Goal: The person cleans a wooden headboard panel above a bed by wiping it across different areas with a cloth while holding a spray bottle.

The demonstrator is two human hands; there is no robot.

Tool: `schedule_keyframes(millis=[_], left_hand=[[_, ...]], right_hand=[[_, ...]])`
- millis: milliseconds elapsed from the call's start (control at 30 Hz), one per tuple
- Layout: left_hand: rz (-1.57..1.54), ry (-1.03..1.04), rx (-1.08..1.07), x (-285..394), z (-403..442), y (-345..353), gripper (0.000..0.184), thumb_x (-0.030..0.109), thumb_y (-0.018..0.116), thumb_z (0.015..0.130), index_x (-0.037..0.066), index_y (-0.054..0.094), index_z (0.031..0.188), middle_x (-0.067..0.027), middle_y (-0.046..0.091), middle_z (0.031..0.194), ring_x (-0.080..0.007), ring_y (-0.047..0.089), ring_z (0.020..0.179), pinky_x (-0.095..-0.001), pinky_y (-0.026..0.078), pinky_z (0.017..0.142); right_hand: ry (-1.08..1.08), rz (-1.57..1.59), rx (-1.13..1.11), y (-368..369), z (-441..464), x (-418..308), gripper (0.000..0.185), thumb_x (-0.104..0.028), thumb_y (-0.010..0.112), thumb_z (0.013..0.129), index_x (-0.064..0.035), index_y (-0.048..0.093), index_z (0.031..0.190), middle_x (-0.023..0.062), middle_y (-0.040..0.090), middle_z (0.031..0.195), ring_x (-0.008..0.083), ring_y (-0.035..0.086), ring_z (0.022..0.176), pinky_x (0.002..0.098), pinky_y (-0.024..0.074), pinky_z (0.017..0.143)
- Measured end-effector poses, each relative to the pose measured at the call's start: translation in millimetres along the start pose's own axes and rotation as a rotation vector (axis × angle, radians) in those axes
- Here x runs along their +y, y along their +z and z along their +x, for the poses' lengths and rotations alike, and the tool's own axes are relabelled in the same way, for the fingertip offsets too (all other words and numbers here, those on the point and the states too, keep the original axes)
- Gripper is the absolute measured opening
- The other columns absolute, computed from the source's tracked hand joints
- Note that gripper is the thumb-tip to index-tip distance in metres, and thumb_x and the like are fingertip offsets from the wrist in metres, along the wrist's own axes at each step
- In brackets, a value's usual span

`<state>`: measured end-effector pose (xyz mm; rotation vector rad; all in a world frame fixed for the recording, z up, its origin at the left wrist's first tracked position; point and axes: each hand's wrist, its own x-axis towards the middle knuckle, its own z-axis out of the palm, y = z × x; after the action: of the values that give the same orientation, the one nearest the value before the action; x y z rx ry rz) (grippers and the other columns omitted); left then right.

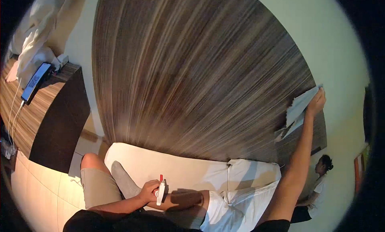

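The cabinet (56,119) (wood-grained) borders pale floor tiles (40,188).

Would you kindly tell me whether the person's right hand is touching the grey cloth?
Touching: the head view shows the right hand gripping the grey cloth by its upper right edge, with no gap between them.

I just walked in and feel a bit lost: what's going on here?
A person's right hand grips a grey-blue, ragged-edged cloth at the right edge of a large, dark brown striped panel. The left hand holds a small white object with a red tip, possibly a spray bottle, down by the lap, above a white-covered mattress. Off to the right is another person in a white top.
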<state>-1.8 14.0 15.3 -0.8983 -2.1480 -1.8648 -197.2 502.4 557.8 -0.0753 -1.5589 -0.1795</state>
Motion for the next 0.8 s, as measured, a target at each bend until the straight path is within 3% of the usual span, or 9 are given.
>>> schedule_keyframes(millis=[233,367,433,533,667,733,800], left_hand=[[-0.074,0.097,0.109,0.9,1.9,1.0,0.027,0.017,0.075,0.064,0.004,0.057,0.080,-0.0142,0.059,0.076,-0.0344,0.060,0.070,-0.0393,0.049,0.064],[-0.129,0.051,0.049,-8.0,-2.6,-0.4,0.026,0.018,0.073,0.065,0.004,0.057,0.082,-0.0147,0.060,0.078,-0.0349,0.061,0.072,-0.0390,0.049,0.065],[-0.229,-0.069,0.013,-10.1,-4.9,0.2,0.017,0.012,0.071,0.073,0.003,0.060,0.083,-0.0103,0.061,0.080,-0.0264,0.063,0.073,-0.0367,0.049,0.066],[-0.209,-0.052,0.025,2.8,-1.3,-6.7,0.013,0.009,0.068,0.078,0.002,0.058,0.082,-0.0082,0.060,0.079,-0.0203,0.062,0.072,-0.0324,0.049,0.064],[-0.298,-0.087,0.001,-21.3,-12.8,5.1,0.011,0.007,0.067,0.080,0.002,0.057,0.082,-0.0071,0.059,0.078,-0.0161,0.061,0.070,-0.0289,0.049,0.063],[-0.414,-0.236,-0.041,-21.0,-15.1,4.6,0.010,0.005,0.066,0.081,0.002,0.057,0.082,-0.0054,0.057,0.077,-0.0133,0.060,0.069,-0.0262,0.049,0.062],[-0.471,-0.250,-0.044,-20.1,-15.6,2.6,0.010,0.004,0.066,0.081,0.002,0.057,0.083,-0.0055,0.058,0.077,-0.0135,0.060,0.069,-0.0262,0.049,0.062]], right_hand=[[-0.012,0.090,0.123,-1.1,5.9,-141.8,0.044,-0.040,0.044,0.096,-0.0040,0.067,0.106,0.0184,0.067,0.097,0.0388,0.060,0.090,0.0490,0.0454,0.082],[-0.069,0.152,0.168,-9.1,8.8,-219.4,0.042,-0.039,0.044,0.096,-0.0043,0.067,0.101,0.0140,0.068,0.093,0.0365,0.060,0.086,0.0479,0.0456,0.077],[-0.049,0.145,0.132,-10.5,7.9,-254.7,0.042,-0.039,0.044,0.096,-0.0047,0.067,0.099,0.0127,0.068,0.091,0.0354,0.060,0.085,0.0473,0.0456,0.076],[-0.091,0.088,0.199,-11.2,5.9,-304.4,0.040,-0.040,0.043,0.096,-0.0066,0.066,0.097,0.0118,0.066,0.091,0.0339,0.060,0.087,0.0478,0.0438,0.075],[-0.155,0.162,0.142,-21.9,8.1,-369.8,0.038,-0.038,0.042,0.095,-0.0065,0.062,0.094,0.0121,0.064,0.094,0.0347,0.058,0.089,0.0505,0.0405,0.079],[-0.167,0.188,0.117,-25.7,8.5,-384.6,0.037,-0.038,0.042,0.094,-0.0061,0.061,0.093,0.0123,0.063,0.095,0.0352,0.057,0.089,0.0512,0.0394,0.080],[-0.168,0.190,0.089,-27.4,9.0,-390.6,0.036,-0.036,0.042,0.093,-0.0051,0.060,0.091,0.0125,0.063,0.094,0.0352,0.057,0.088,0.0518,0.0390,0.079]])
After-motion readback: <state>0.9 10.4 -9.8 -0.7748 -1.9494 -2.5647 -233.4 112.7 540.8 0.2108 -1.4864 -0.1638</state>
